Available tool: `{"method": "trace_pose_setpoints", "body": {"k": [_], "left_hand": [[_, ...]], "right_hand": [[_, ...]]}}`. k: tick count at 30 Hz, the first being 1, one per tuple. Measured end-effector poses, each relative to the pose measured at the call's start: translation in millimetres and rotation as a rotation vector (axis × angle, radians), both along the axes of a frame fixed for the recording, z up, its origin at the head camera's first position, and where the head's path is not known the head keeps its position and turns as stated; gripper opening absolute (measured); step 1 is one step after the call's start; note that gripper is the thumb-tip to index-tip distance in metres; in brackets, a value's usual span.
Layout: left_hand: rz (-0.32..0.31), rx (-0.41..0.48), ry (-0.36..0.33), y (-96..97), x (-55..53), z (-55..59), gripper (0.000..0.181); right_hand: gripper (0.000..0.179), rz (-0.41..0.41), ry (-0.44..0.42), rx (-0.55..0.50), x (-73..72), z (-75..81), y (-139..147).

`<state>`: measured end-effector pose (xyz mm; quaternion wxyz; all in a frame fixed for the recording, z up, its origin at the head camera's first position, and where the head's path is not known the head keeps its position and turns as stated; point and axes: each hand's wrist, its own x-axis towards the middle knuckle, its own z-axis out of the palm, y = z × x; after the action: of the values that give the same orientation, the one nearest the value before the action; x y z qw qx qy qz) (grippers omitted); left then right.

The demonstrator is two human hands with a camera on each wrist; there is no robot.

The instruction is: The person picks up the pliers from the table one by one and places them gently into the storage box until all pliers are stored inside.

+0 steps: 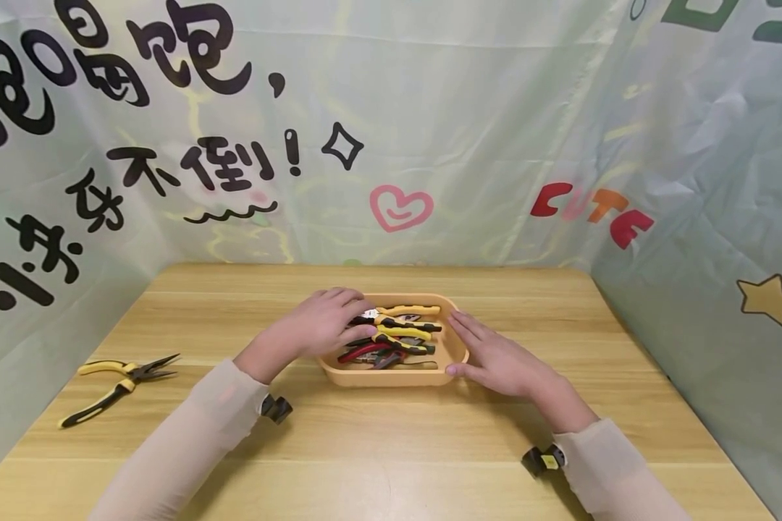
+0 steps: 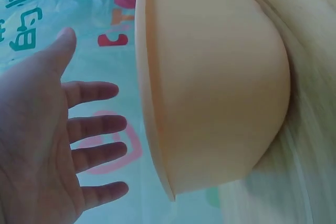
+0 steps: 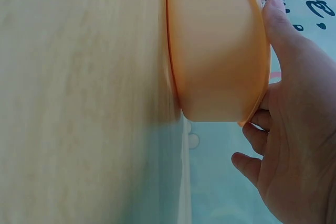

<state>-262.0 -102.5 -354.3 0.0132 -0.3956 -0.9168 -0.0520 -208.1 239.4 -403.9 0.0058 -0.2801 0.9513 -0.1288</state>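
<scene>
A pale orange plastic bin (image 1: 391,378) stands on the table with several pliers (image 1: 409,327) lying in it. Most of their handles are yellow and black, one is red (image 1: 358,352). My left hand (image 1: 329,320) hovers over the bin's left end, hiding the tool heads there. The left wrist view shows that hand's fingers (image 2: 100,125) spread and holding nothing, beside the rim. At the bin's right end my right hand (image 1: 502,362) rests against the rim, fingers extended along it and thumb at the front corner. Long-nose pliers (image 1: 130,376) with yellow-black handles lie on the table at left, jaws apart.
The wooden table (image 1: 391,441) runs back to a printed cloth (image 1: 463,130) that hangs behind it and on both sides. A small black camera (image 1: 276,409) sits at my left wrist and another (image 1: 543,460) at my right.
</scene>
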Motion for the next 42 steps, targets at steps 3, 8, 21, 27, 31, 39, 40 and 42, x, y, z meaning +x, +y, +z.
{"method": "trace_pose_setpoints", "body": {"k": [3, 8, 21, 27, 31, 39, 40, 42], "left_hand": [[-0.003, 0.009, 0.013, -3.0, 1.8, -0.3, 0.078], [0.017, 0.016, 0.014, -8.6, 5.8, -0.9, 0.078], [0.101, 0.034, -0.014, -28.7, 14.2, -8.6, 0.073], [0.138, 0.034, -0.002, -37.8, 18.2, -11.7, 0.070], [0.168, 0.043, 0.001, -43.9, 19.8, -14.0, 0.069], [0.235, 0.028, 0.001, -60.3, 18.7, -18.8, 0.073], [0.242, 0.027, 0.000, -62.5, 18.3, -19.3, 0.073], [0.254, 0.024, -0.001, -66.6, 17.7, -19.7, 0.073]], "right_hand": [[0.093, -0.003, -0.002, 0.000, 0.1, 0.0, 1], [0.092, -0.001, -0.001, -0.002, -0.5, 0.0, 1], [0.092, 0.004, 0.006, 0.001, -2.1, 0.2, 1], [0.092, 0.001, 0.003, 0.001, -1.5, 1.0, 1], [0.093, -0.001, -0.001, 0.002, -1.8, 0.9, 1], [0.093, 0.001, 0.003, 0.003, -2.1, 0.7, 1], [0.093, 0.002, 0.004, 0.003, -2.0, 0.7, 1], [0.093, 0.002, 0.005, 0.003, -2.0, 0.6, 1]]}}
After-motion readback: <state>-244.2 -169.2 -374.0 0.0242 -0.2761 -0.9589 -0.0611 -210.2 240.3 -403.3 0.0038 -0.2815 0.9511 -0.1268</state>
